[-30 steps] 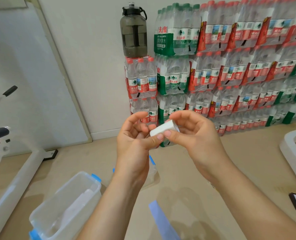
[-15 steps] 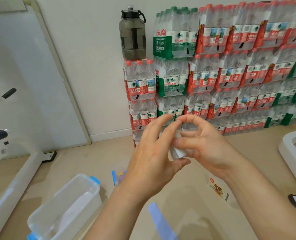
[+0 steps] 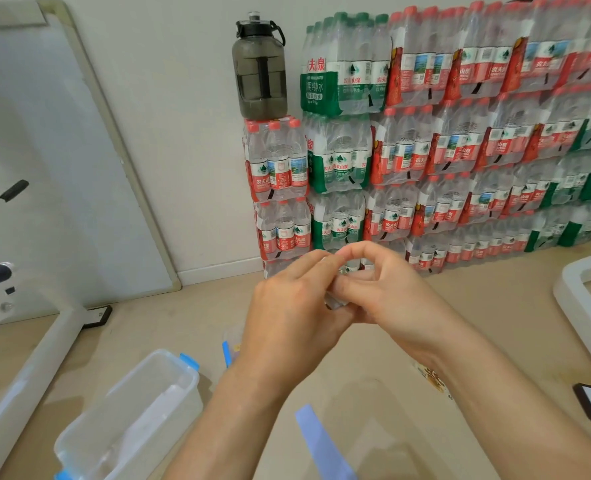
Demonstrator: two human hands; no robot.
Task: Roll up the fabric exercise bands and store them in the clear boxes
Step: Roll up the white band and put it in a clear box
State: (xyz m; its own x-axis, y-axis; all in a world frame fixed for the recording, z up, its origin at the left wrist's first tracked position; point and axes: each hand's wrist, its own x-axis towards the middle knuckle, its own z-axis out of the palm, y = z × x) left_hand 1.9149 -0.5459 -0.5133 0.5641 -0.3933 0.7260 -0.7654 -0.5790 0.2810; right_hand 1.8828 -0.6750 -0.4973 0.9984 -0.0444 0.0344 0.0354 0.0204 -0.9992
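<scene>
Head view: two hands meet in mid-air above the floor. The left hand (image 3: pixel 287 306) and right hand (image 3: pixel 394 292) curl their fingers round a small pale roll (image 3: pixel 334 302) and pinch it between them; only a sliver of it shows. This looks like the rolling step, nearly finished. At lower left stands an open clear box (image 3: pixel 183 403) with a white band (image 3: pixel 148 420) inside. A blue band (image 3: pixel 321 441) lies unrolled on the floor. The next move likely calls for keeping the roll tight while lowering it into the box.
</scene>
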